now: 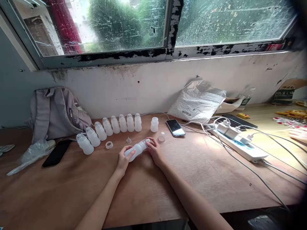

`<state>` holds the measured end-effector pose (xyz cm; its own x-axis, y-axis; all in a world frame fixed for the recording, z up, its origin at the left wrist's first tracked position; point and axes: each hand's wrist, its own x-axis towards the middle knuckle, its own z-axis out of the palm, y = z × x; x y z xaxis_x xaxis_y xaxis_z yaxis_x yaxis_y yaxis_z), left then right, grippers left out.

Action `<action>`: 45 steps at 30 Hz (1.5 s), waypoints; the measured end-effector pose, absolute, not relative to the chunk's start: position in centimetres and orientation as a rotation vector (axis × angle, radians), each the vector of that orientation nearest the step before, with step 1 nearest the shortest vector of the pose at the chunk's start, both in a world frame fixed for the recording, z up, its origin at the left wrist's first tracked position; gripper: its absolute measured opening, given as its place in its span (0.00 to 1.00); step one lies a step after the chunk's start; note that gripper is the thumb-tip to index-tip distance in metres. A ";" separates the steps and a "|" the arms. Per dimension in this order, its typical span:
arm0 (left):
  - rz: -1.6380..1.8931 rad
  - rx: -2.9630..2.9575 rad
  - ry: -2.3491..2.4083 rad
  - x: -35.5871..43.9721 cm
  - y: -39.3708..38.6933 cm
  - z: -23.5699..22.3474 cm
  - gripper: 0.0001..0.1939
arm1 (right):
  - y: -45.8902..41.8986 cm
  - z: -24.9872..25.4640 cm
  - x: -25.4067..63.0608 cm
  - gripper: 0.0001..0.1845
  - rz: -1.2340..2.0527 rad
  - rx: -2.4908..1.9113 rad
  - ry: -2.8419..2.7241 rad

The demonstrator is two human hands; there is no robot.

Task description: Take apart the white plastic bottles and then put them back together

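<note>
A translucent white baby bottle [136, 150] lies tilted between both hands above the wooden table [148, 191]. My left hand [124, 159] is wrapped round its base. My right hand [154, 150] pinches the cap end [146, 141]. Loose parts lie just beyond: a white ring [109, 145], a small clear teat [129, 140] and a clear cap [161, 137]. A curved row of several capped bottles [107, 130] stands behind them, with one open bottle [154, 124] apart at the right.
A grey backpack [56, 111] and a black phone [56, 153] lie at the left. Another phone [175, 127], a white plastic bag [198, 101] and a power strip [240, 142] with cables sit at the right. Another person's hand [298, 133] shows at the far right.
</note>
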<state>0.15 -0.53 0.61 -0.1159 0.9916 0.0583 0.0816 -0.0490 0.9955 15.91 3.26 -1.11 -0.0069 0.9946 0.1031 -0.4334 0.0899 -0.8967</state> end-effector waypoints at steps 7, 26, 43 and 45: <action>1.425 1.174 1.310 -0.1 -0.4 0.5 0.19 | 3.4 -0.9 16.1 0.15 1.473 -0.781 -0.893; 1.525 1.317 1.302 -0.3 -0.9 0.3 0.18 | 0.2 0.9 15.0 0.21 1.770 -0.752 -1.082; 1.571 1.311 1.458 0.3 -1.6 0.3 0.17 | 0.0 0.5 14.7 0.22 1.746 -0.783 -1.082; 1.559 1.316 1.459 0.3 -1.5 0.2 0.17 | 0.0 0.5 14.6 0.21 1.738 -0.790 -1.083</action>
